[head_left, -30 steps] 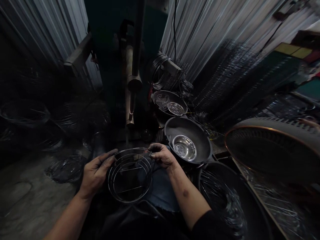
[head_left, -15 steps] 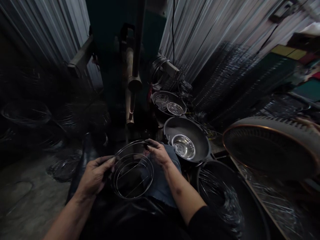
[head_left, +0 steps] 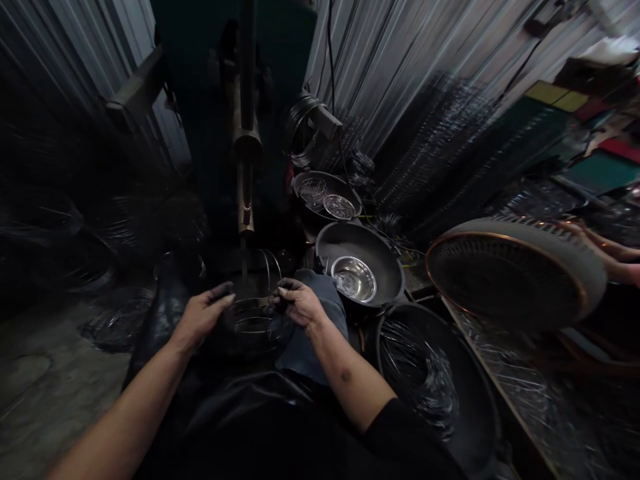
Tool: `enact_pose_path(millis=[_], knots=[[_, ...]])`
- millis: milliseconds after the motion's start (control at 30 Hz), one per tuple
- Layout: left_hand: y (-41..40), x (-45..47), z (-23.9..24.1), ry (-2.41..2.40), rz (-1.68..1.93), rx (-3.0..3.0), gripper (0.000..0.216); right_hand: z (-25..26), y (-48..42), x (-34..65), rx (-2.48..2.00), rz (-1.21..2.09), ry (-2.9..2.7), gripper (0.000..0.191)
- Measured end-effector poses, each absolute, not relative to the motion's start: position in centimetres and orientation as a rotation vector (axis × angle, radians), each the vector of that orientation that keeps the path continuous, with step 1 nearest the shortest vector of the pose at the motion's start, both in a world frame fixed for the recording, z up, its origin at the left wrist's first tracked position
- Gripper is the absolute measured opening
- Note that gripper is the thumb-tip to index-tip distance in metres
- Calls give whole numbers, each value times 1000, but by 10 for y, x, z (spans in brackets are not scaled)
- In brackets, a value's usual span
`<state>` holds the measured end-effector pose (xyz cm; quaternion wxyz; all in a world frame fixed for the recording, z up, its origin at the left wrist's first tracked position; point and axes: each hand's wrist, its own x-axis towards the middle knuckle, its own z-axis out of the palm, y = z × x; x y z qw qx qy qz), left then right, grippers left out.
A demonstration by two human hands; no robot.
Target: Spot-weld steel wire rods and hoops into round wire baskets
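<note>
Between my hands, in front of my lap, is a round wire frame (head_left: pixel 253 331) of thin metal rings. It is tilted and partly lost in the dark. My left hand (head_left: pixel 205 317) pinches at its left side, thumb against the fingers. The wire at those fingertips is hard to make out. On the other side, my right hand (head_left: pixel 299 301) grips the frame with bent, blackened fingers. Just beyond the frame, a brass-coloured machine rod (head_left: pixel 245 207) points down. A blue-grey cloth (head_left: pixel 327 320) lies under my right wrist.
To the right, a dark pan (head_left: pixel 390 260) holds a shiny metal bowl (head_left: pixel 354 280). Behind it is a smaller pan (head_left: pixel 327 195) with wire parts. Bundled wires (head_left: pixel 420 373) fill a large pan nearer me. A round fan (head_left: pixel 515 273) stands at the right, another person's arm (head_left: pixel 610 250) behind it.
The wire frame has tipped, its rings now seen more edge-on. My left hand has shifted slightly upward and my right hand slightly left. The whole view has turned a little rightward.
</note>
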<state>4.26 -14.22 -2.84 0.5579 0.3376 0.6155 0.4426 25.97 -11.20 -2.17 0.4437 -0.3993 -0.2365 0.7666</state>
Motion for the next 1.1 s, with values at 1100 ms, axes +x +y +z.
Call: enact_pose_path(millis=[1100], knots=[[-201,49,-41,1276,181,2037,37,-11,-135,222,-1481,1701,-900,40]])
